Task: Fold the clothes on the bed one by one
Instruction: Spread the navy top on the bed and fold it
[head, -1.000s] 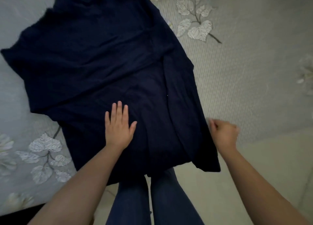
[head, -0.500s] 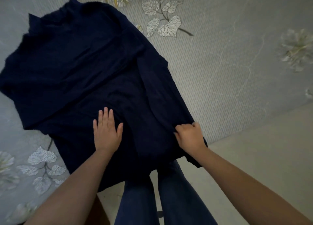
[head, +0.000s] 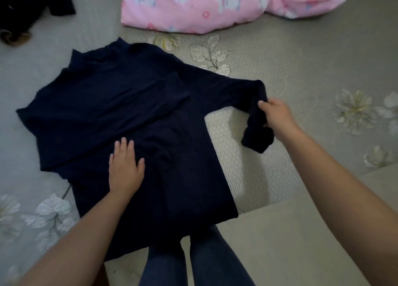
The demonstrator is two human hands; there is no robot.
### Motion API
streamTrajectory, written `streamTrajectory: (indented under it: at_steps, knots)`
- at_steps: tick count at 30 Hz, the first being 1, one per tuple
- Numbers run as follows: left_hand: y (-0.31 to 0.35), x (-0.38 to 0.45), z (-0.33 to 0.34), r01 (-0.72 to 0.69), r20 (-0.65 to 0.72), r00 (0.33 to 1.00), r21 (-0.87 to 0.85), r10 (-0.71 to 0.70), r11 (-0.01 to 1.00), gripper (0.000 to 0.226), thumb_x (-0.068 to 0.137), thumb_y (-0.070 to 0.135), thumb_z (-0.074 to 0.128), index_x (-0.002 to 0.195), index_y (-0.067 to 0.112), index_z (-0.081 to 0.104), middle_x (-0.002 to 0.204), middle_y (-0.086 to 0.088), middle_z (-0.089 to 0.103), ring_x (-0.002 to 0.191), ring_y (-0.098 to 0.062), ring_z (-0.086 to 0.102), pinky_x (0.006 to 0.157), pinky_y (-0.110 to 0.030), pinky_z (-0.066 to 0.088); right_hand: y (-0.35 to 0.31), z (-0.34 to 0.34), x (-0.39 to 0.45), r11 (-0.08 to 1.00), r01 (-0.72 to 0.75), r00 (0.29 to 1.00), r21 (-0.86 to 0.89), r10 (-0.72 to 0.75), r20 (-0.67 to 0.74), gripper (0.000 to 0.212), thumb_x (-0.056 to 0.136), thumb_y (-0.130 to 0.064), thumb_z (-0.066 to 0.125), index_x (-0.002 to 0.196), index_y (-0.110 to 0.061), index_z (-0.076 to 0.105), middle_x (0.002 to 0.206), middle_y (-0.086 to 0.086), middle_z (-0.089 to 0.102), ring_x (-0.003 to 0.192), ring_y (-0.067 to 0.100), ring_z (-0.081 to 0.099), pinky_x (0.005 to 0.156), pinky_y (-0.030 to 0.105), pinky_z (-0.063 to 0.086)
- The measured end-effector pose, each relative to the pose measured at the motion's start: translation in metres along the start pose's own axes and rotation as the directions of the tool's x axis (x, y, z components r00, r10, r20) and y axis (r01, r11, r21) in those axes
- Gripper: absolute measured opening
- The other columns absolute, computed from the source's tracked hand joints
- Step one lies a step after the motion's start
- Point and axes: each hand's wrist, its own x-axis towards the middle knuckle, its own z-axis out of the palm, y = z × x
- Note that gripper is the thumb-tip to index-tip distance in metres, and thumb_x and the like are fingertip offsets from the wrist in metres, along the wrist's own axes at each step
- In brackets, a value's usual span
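A dark navy long-sleeved top lies spread on the grey flowered bed cover, its high collar pointing away from me. My left hand presses flat on the lower middle of the top, fingers straight. My right hand grips the right sleeve near its cuff and holds it out to the right of the body, the cuff end dangling below my fingers. The left sleeve lies folded across the chest.
A pink patterned quilt is bunched at the far side of the bed. Another dark garment lies at the far left corner. The bed edge runs in front of my legs, floor to the right.
My right hand has left the hem, taken the right sleeve and drawn it out to the right. The view has tilted up, showing the quilt. My left hand stays pressed on the top.
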Motion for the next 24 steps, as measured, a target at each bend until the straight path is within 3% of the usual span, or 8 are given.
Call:
streamTrajectory:
  at_steps: [6, 11, 13, 16, 18, 20, 22, 24]
  knots:
    - [-0.061, -0.011, -0.047, 0.194, -0.179, 0.954, -0.236, -0.239, 0.952, 0.055, 0.092, 0.009, 0.048, 0.14, -0.005, 0.025, 0.15, -0.022, 0.017, 0.141, -0.032, 0.009, 0.114, -0.04, 0.01, -0.091, 0.125, -0.043, 0.967, 0.063, 0.901, 0.248, -0.162, 0.402, 0.026, 0.096, -0.004, 0.04, 0.072, -0.015, 0.046, 0.073, 0.0, 0.052, 0.063, 0.011, 0.054, 0.042, 0.019, 0.048]
    - [-0.126, -0.046, -0.062, 0.398, -0.132, 0.851, -0.471, -0.508, 0.788, 0.054, 0.092, 0.008, 0.048, 0.139, -0.006, 0.025, 0.14, -0.027, 0.033, 0.13, -0.038, 0.031, 0.107, -0.043, 0.025, -0.115, 0.231, -0.079, 0.965, -0.173, 0.616, 0.195, -0.048, 0.786, 0.016, 0.099, -0.018, 0.038, 0.108, -0.009, 0.048, 0.095, 0.01, 0.057, 0.076, 0.021, 0.067, 0.067, 0.028, 0.056]
    - [-0.146, -0.054, -0.058, 0.456, -0.071, 0.834, -0.47, -0.547, 0.756, 0.053, 0.093, 0.011, 0.045, 0.139, -0.004, 0.025, 0.142, -0.024, 0.034, 0.13, -0.036, 0.033, 0.105, -0.042, 0.028, -0.102, 0.251, -0.075, 0.992, -0.101, 0.678, 0.081, 0.009, 0.735, 0.032, 0.099, -0.019, 0.037, 0.129, -0.009, 0.04, 0.115, 0.014, 0.055, 0.101, 0.029, 0.061, 0.082, 0.031, 0.049]
    - [-0.16, -0.047, -0.047, 0.439, -0.008, 0.86, -0.498, -0.51, 0.748, 0.048, 0.094, 0.016, 0.045, 0.137, -0.001, 0.03, 0.14, -0.02, 0.04, 0.128, -0.033, 0.039, 0.102, -0.041, 0.033, -0.072, 0.254, -0.055, 0.946, 0.209, 0.827, -0.249, -0.035, 0.561, 0.03, 0.097, -0.014, 0.04, 0.123, -0.002, 0.049, 0.122, 0.018, 0.057, 0.107, 0.03, 0.057, 0.077, 0.031, 0.047]
    - [-0.158, -0.03, -0.042, 0.393, 0.002, 0.878, -0.573, -0.478, 0.719, 0.05, 0.094, 0.02, 0.047, 0.137, 0.0, 0.032, 0.14, -0.018, 0.041, 0.129, -0.029, 0.04, 0.103, -0.039, 0.033, -0.053, 0.243, -0.038, 0.726, 0.481, 0.817, -0.492, -0.168, 0.551, 0.033, 0.094, -0.017, 0.048, 0.125, -0.004, 0.05, 0.122, 0.015, 0.057, 0.114, 0.027, 0.053, 0.084, 0.027, 0.042]
    - [-0.153, -0.008, -0.037, 0.424, 0.031, 0.842, -0.654, -0.538, 0.626, 0.061, 0.091, 0.026, 0.053, 0.141, 0.002, 0.026, 0.142, -0.017, 0.039, 0.13, -0.028, 0.038, 0.105, -0.038, 0.032, -0.035, 0.231, -0.025, 0.324, 0.675, 0.737, -0.662, -0.257, 0.626, 0.049, 0.09, -0.027, 0.054, 0.134, -0.011, 0.042, 0.134, 0.009, 0.047, 0.123, 0.025, 0.043, 0.097, 0.03, 0.036]
    - [-0.151, 0.012, -0.033, 0.507, 0.099, 0.754, -0.716, -0.649, 0.48, 0.067, 0.088, 0.028, 0.057, 0.141, 0.003, 0.025, 0.141, -0.018, 0.038, 0.129, -0.03, 0.038, 0.105, -0.039, 0.032, -0.021, 0.223, -0.015, -0.05, 0.661, 0.716, -0.749, -0.26, 0.648, 0.061, 0.089, -0.035, 0.054, 0.142, -0.02, 0.027, 0.142, 0.004, 0.034, 0.129, 0.023, 0.033, 0.102, 0.034, 0.032]
    - [-0.152, 0.022, -0.03, 0.533, 0.15, 0.679, -0.774, -0.719, 0.342, 0.056, 0.088, 0.022, 0.058, 0.134, 0.001, 0.036, 0.134, -0.018, 0.046, 0.122, -0.033, 0.044, 0.104, -0.041, 0.035, -0.016, 0.219, -0.006, -0.188, 0.562, 0.752, -0.805, -0.289, 0.592, 0.061, 0.091, -0.029, 0.048, 0.144, -0.023, 0.018, 0.139, 0.003, 0.035, 0.125, 0.023, 0.035, 0.099, 0.033, 0.033]
